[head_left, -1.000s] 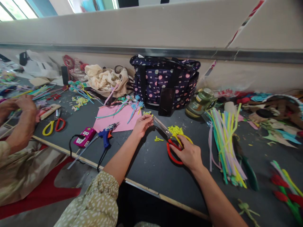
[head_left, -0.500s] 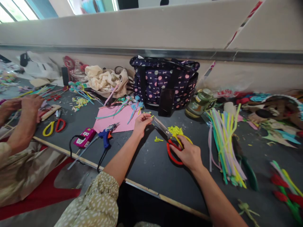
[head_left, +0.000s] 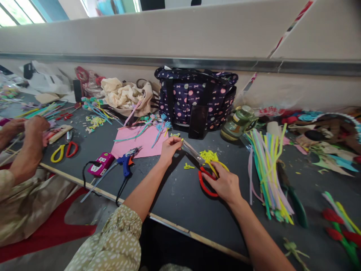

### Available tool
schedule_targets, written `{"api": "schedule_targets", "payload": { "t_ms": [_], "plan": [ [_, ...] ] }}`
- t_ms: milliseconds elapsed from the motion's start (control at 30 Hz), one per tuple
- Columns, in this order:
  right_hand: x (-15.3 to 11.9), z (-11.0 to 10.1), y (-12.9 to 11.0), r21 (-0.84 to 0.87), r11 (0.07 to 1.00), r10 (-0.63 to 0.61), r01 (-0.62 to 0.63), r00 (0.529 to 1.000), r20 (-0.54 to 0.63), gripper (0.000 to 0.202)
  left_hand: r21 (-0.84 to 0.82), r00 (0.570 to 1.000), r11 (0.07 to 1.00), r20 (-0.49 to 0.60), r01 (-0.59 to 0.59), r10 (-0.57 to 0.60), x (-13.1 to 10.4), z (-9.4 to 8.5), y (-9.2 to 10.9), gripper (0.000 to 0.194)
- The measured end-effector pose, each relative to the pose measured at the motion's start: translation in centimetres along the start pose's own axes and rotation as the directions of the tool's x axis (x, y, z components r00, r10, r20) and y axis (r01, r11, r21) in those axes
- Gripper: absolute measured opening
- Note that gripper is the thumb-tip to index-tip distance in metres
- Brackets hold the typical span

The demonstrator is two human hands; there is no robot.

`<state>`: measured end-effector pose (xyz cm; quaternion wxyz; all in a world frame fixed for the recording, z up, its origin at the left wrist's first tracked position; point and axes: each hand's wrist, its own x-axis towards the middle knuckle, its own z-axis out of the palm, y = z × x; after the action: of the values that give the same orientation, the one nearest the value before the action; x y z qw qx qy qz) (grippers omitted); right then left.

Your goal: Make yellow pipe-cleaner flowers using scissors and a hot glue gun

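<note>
My right hand [head_left: 225, 182] is closed around the handles of scissors [head_left: 208, 191], one handle red and one yellow. The blades point up and left, their tips reaching the fingers of my left hand [head_left: 171, 148]. Those fingers are pinched on a small yellow piece of pipe cleaner [head_left: 182, 140], mostly hidden by the fingertips. Just beyond the blades lies a heap of short yellow cut pieces [head_left: 209, 155]. A few more yellow bits [head_left: 188, 166] rest on the dark table [head_left: 175, 199] between my hands.
A blue glue gun [head_left: 125, 165], a purple power strip [head_left: 101, 164] and pink paper [head_left: 135, 141] lie left. A phone [head_left: 198, 122] leans on a patterned bag [head_left: 194, 90]; a green bottle [head_left: 238, 122] and bundled pipe cleaners [head_left: 269, 173] stand right. A co-worker's hands [head_left: 34, 130] are far left.
My left fingers have closed in and rolled slightly, so less of the yellow piece shows at the blade tips. My right hand and the scissors stay nearly still. The co-worker's hands shifted a little.
</note>
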<state>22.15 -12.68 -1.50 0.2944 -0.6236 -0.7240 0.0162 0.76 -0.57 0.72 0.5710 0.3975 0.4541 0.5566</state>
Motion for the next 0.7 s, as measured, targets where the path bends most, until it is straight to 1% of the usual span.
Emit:
{"api": "schedule_targets", "payload": {
  "t_ms": [100, 200, 267, 400, 700],
  "plan": [
    [-0.05, 0.05, 0.05, 0.006, 1.0, 0.013, -0.013, 1.0, -0.003, 0.046, -0.096, 0.994, 0.99, 0.045, 0.101, -0.097, 0.25, -0.31, -0.12, 0.02],
    [-0.06, 0.01, 0.02, 0.009, 1.0, 0.009, -0.009, 1.0, -0.002, 0.045, -0.19, 0.974, 0.956, 0.09, 0.223, -0.209, 0.43, -0.56, -0.25, 0.023],
    [-0.05, 0.0, -0.02, 0.004, 1.0, -0.002, 0.002, 1.0, -0.01, 0.044, -0.23, 0.959, 0.932, 0.115, 0.279, -0.258, 0.46, -0.64, -0.31, 0.024],
    [-0.03, 0.06, -0.09, 0.007, 1.0, -0.015, 0.015, 0.999, -0.03, 0.044, -0.313, 0.933, 0.881, 0.178, 0.355, -0.312, 0.48, -0.7, -0.39, 0.022],
    [-0.02, 0.02, -0.19, 0.017, 1.0, -0.001, 0.001, 1.0, -0.025, 0.046, -0.445, 0.874, 0.753, 0.241, 0.485, -0.421, 0.26, -0.34, -0.29, 0.014]
  ]
}}
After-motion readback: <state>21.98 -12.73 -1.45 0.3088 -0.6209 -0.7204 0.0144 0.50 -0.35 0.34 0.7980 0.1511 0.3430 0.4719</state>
